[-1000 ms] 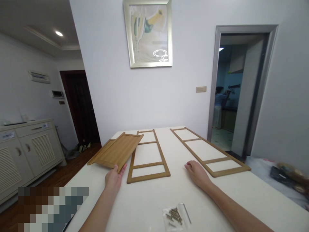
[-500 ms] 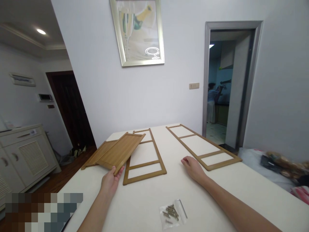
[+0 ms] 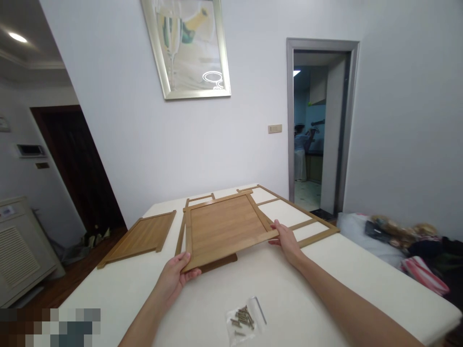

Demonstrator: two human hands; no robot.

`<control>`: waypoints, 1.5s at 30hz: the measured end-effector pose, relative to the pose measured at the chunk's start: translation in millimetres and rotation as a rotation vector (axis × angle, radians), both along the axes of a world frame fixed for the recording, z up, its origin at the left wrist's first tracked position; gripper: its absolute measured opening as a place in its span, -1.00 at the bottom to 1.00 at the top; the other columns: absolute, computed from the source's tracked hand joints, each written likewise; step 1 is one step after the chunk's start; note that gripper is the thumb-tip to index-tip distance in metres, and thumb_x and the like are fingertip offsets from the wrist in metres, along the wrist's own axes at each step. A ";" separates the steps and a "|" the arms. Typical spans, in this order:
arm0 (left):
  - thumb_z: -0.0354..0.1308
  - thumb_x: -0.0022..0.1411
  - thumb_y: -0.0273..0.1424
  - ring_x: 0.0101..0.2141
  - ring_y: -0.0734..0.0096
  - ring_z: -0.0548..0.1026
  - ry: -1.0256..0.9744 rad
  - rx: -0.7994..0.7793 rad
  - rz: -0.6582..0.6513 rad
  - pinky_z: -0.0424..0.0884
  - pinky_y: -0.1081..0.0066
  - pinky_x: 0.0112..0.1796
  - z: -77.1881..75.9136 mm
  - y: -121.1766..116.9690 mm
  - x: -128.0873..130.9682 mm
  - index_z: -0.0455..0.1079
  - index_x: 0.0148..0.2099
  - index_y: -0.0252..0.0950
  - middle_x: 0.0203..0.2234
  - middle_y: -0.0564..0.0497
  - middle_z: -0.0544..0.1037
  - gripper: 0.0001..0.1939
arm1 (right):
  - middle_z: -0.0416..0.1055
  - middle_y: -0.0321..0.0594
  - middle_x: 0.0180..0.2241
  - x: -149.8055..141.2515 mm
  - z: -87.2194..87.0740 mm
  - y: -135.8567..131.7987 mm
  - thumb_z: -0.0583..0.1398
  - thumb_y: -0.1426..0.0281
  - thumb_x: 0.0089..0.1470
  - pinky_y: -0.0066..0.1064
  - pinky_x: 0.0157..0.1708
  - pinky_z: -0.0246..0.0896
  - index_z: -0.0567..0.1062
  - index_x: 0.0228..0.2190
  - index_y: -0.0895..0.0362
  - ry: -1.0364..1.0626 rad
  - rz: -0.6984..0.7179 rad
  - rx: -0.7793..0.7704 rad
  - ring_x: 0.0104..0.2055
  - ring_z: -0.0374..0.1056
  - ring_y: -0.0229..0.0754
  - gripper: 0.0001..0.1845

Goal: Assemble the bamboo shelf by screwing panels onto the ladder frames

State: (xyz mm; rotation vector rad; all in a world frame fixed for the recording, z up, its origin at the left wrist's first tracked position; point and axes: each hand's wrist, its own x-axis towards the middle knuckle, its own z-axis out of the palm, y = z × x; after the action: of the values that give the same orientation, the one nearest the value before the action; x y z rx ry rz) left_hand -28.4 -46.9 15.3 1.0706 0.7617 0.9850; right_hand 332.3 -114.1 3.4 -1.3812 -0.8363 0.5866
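A wooden panel (image 3: 224, 224) with a raised border is held above the white table, tilted towards me. My left hand (image 3: 177, 272) grips its near left corner, thumb on top and fingers beneath. At the near right corner my right hand (image 3: 285, 241) pinches the edge. Beneath the panel lies a wooden frame, mostly hidden by it. To the right rests a second open wooden frame (image 3: 318, 238) with crossbars. Another wooden panel (image 3: 141, 236) lies flat on the left. Closer to me is a clear plastic bag of screws (image 3: 243, 318) with a hex key (image 3: 259, 310).
The white table (image 3: 289, 303) extends to the wall. Bagged things and cloth, including a pink striped piece (image 3: 424, 274), lie beyond its right edge. Through a doorway stands a person (image 3: 301, 149). A white cabinet (image 3: 25, 241) is at the left.
The panel in my left hand has moved right, off the other panel and over the left frame. My right hand, free before, now grips its right corner. The view has turned slightly right.
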 end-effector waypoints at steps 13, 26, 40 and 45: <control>0.33 0.03 -0.39 -0.23 0.16 0.55 0.022 -0.007 -0.046 0.59 0.24 -0.35 -7.3 -8.4 9.6 0.46 -0.10 -0.38 -0.15 -0.18 0.56 -0.64 | 0.51 -0.20 -0.34 -10.9 10.1 -16.2 0.19 0.02 -0.04 -0.37 -0.37 0.20 0.48 -0.37 0.13 -0.223 0.081 -0.058 -0.30 0.38 -0.09 -0.58; 0.36 -0.01 -0.23 -0.48 0.29 0.56 0.157 0.077 -0.048 0.55 0.33 -0.46 -18.8 -8.0 16.2 0.41 -0.10 -0.35 -0.22 -0.15 0.57 -0.54 | 0.37 -0.27 -0.49 -10.5 5.4 -13.6 0.06 -0.01 0.04 -0.35 -0.41 0.06 0.31 -0.48 0.06 -0.451 -0.148 -0.136 -0.40 0.26 -0.11 -0.60; 0.21 0.02 -0.03 -0.53 0.36 0.43 0.484 0.440 0.080 0.29 0.48 -0.55 -23.6 -8.4 18.7 0.39 -0.37 -0.29 -0.58 0.06 0.45 -0.61 | 0.35 -0.30 -0.52 -8.7 13.1 -14.9 -0.01 -0.11 0.05 -0.35 -0.45 0.06 0.25 -0.53 0.04 -0.408 -0.211 -0.097 -0.43 0.24 -0.13 -0.51; 0.07 0.14 -0.05 -0.45 0.28 0.43 0.742 0.643 0.047 0.25 0.43 -0.45 -20.5 -11.2 17.9 0.37 -0.44 -0.29 -0.55 0.01 0.51 -0.61 | 0.33 -0.30 -0.52 -5.3 11.9 -14.0 -0.02 -0.13 0.06 -0.35 -0.44 0.04 0.22 -0.56 0.04 -0.377 -0.231 -0.077 -0.43 0.21 -0.14 -0.49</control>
State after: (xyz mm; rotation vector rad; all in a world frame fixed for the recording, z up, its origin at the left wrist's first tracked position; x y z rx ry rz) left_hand -10.5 -58.1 -5.2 2.0472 1.0953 0.8847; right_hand 327.0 -128.1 15.3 -1.6609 -0.9420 0.1811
